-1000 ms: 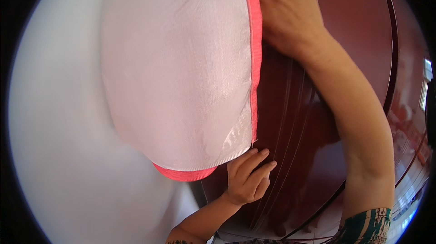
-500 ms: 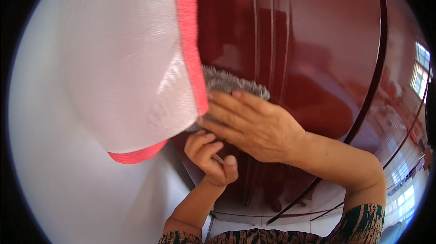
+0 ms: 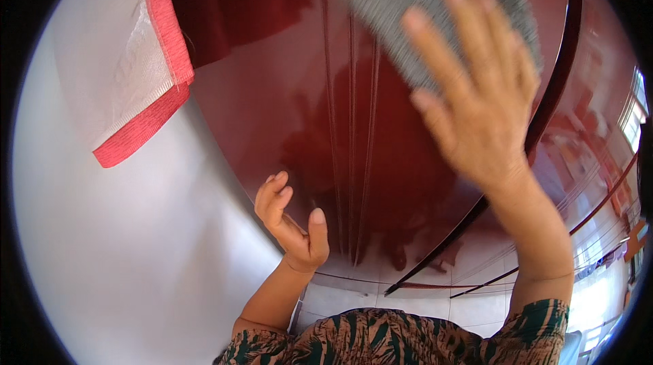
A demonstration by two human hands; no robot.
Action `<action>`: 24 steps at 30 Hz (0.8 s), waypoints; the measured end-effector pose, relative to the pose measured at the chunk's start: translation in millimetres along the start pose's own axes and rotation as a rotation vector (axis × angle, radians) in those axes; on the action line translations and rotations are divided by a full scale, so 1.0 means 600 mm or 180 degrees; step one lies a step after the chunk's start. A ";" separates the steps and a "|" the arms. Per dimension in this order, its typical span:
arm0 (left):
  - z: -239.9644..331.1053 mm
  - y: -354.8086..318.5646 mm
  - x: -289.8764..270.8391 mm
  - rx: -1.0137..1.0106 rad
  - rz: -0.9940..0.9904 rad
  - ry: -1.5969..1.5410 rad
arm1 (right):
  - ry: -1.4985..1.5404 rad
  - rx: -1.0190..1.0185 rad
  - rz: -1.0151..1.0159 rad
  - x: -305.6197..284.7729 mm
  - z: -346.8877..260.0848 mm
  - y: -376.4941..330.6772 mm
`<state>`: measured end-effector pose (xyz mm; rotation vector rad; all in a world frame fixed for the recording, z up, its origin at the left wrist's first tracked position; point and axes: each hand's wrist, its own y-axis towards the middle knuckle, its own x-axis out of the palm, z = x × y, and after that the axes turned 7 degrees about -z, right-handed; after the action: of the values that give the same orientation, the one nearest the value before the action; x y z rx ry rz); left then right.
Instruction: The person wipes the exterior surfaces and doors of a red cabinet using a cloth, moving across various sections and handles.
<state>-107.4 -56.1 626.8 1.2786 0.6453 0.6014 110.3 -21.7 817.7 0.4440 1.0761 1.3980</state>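
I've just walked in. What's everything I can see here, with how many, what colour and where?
Cloth: one, grey, top, right of centre, under the right hand
Glossy surface: one, dark red, centre
Dark strip: one, near-black, curving along the right
Fabric piece: one, whitish with pinkish-red trim, upper left
Wall: one, white, left
Floor tiles: several, pale, bottom
Small blurred things: count unclear, mixed colours, right edge
Patterned garment: one, green, tan and black, bottom
Forearms: two, bare, lower centre and right
Left hand: one, bare, below centre, holding nothing visible
Right hand: one, bare, upper right, on the cloth
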 end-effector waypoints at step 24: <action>0.070 0.005 0.074 -0.0414 -0.0090 0.0887 | 0.1649 -0.1395 -0.0744 -0.004 -0.016 -0.227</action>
<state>-46.5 -51.2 632.1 1.0718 0.8386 0.7936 180.1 -52.7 704.4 -0.3724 1.1390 1.5195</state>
